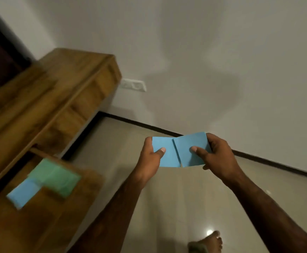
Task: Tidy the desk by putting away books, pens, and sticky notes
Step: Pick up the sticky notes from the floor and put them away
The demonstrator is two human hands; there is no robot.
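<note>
I hold two blue sticky-note pads side by side in front of me, above the floor. My left hand (151, 155) grips the left blue pad (167, 152), thumb on top. My right hand (216, 155) grips the right blue pad (192, 150), thumb on its face; the two pads overlap slightly at the middle. On the wooden desk (45, 220) at the lower left lie a green sticky-note pad (56, 177) and another blue pad (24, 194), touching each other and blurred.
A wooden shelf unit (72, 92) rises behind the desk on the left. A white wall socket (133, 85) sits on the wall beside it. Beige tiled floor (167, 207) lies below, with a dark skirting line and my foot (206, 242) at the bottom.
</note>
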